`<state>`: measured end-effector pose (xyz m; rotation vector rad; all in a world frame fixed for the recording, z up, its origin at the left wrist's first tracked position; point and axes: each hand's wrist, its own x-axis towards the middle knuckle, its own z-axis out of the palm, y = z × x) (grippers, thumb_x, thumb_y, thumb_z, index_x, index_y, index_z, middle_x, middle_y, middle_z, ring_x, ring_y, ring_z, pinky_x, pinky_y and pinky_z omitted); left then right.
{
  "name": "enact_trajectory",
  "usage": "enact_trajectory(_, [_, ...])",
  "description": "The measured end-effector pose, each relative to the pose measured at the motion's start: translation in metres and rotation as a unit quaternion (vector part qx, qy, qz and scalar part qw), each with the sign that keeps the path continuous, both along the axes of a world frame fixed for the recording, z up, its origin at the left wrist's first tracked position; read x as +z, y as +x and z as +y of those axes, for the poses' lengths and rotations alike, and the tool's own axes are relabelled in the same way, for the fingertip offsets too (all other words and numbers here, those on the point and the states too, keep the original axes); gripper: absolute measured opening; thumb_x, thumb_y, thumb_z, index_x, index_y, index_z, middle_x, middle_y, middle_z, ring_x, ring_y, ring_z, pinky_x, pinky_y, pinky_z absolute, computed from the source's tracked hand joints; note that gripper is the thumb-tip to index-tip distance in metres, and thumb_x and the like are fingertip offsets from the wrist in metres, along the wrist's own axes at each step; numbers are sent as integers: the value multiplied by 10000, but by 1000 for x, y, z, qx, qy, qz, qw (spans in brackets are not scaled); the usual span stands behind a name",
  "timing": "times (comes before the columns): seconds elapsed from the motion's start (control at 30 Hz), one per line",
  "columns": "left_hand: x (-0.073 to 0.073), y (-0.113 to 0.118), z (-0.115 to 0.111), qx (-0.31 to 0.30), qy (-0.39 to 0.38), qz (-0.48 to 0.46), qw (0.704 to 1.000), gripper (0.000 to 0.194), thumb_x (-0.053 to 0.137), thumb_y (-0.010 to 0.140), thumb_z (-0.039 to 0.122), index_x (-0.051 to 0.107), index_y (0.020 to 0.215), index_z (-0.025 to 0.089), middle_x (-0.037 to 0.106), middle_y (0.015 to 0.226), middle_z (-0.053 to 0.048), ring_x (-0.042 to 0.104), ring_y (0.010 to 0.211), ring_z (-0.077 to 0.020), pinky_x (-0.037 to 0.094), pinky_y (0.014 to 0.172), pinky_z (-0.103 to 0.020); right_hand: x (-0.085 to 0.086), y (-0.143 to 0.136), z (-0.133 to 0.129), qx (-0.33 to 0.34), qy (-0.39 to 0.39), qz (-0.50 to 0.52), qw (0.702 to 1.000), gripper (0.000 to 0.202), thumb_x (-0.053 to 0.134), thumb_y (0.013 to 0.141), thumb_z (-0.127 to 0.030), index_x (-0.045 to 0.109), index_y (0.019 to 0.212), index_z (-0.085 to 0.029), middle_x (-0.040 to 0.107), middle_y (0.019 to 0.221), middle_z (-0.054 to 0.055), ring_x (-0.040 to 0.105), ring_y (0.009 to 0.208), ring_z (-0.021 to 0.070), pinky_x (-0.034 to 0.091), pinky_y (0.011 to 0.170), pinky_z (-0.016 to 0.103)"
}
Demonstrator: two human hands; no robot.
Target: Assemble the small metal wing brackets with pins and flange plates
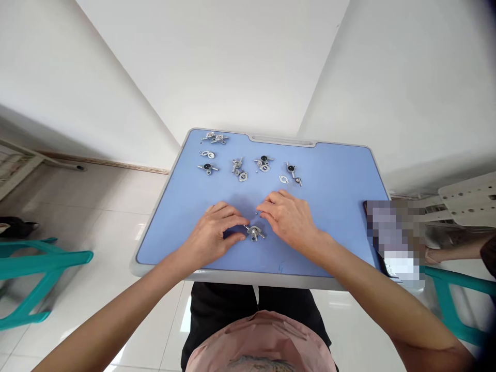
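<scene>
Metal fitting [254, 232] on blue tabletop [329, 206], near its front edge, between the hands. Left hand [214, 231]: thumb and index parted, tips at fitting's left arm; contact unclear. Right hand [290, 216]: thumb and index nearly closed at a tiny metal piece [257, 213], just above and right of fitting; grip unclear. Small blue mark [281, 267] at front edge, unreadable. Shallow slot [282, 140] along far rim, bare inside.
</scene>
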<state>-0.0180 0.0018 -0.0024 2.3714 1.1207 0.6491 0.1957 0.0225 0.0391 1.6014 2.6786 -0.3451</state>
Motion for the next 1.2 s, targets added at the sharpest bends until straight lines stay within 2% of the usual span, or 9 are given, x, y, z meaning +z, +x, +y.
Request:
enact_trajectory(0.13, [0, 0, -2, 2, -2, -7, 1000, 146, 656, 881, 249, 693, 1014, 200, 687, 953, -56, 548, 921, -210, 444, 839, -375, -7, -12, 9, 46, 8, -31, 998, 229, 497, 972, -232, 726, 958, -234, 680, 962, 54, 534, 945, 204, 239, 518, 291])
enact_trajectory(0.27, [1, 1, -4, 11, 3, -9, 1000, 176, 693, 854, 243, 694, 1024, 199, 686, 968, -54, 546, 929, -210, 439, 845, -373, -15, -12, 7, 45, 38, -17, 998, 224, 497, 960, -186, 714, 910, -203, 694, 909, 53, 564, 914, 199, 250, 517, 298])
enact_trajectory(0.37, [3, 3, -5, 9, 9, -13, 1000, 224, 706, 842, 235, 684, 1060, 189, 683, 1002, -61, 545, 951, -214, 436, 845, -369, -19, -8, 6, 16, 69, 60, 996, 181, 522, 946, -198, 698, 903, -198, 709, 880, 36, 589, 885, 185, 281, 544, 292])
enact_trajectory(0.47, [6, 7, -6, 1, 9, -1, 1000, 250, 714, 836, 246, 681, 1078, 196, 681, 1020, -61, 544, 968, -219, 431, 831, -360, -20, -2, 6, -39, 86, 172, 981, 145, 549, 908, -185, 686, 863, -200, 700, 809, 11, 590, 763, 152, 337, 593, 270])
enact_trajectory(0.6, [7, 9, -5, 6, 5, 14, 1000, 232, 714, 838, 272, 692, 1058, 202, 681, 1009, -57, 543, 968, -220, 420, 838, -365, -18, 4, 8, -104, 16, 312, 944, 118, 571, 858, -196, 680, 816, -200, 664, 725, -23, 500, 554, 92, 373, 571, 243])
enact_trajectory(0.73, [3, 7, -4, 30, 7, 1, 1000, 205, 689, 862, 282, 692, 1045, 190, 685, 1010, -64, 537, 956, -217, 426, 859, -380, -15, 6, 7, -143, -97, 377, 910, 98, 593, 836, -240, 683, 811, -208, 655, 716, -50, 399, 445, 56, 367, 492, 222])
enact_trajectory(0.9, [-1, 3, -3, 42, 8, -9, 999, 133, 638, 900, 272, 713, 983, 202, 695, 977, -58, 541, 931, -207, 429, 861, -387, -12, 3, 0, -122, -168, 368, 906, 103, 587, 829, -204, 678, 779, -206, 629, 637, -66, 422, 458, 59, 355, 499, 214])
enact_trajectory(1.07, [-1, 4, -2, 31, 10, -13, 999, 136, 669, 880, 306, 723, 958, 208, 698, 958, -53, 545, 932, -211, 424, 864, -392, -13, -2, -4, -102, -184, 314, 926, 153, 549, 838, -144, 668, 769, -210, 640, 628, -63, 491, 540, 79, 334, 559, 227])
enact_trajectory(1.2, [-2, 4, -1, 33, 18, -9, 999, 121, 641, 902, 296, 733, 915, 219, 699, 930, -45, 545, 916, -204, 415, 861, -387, -16, -4, -6, -91, -176, 274, 941, 161, 543, 845, -131, 655, 762, -212, 632, 640, -60, 475, 552, 84, 301, 569, 241])
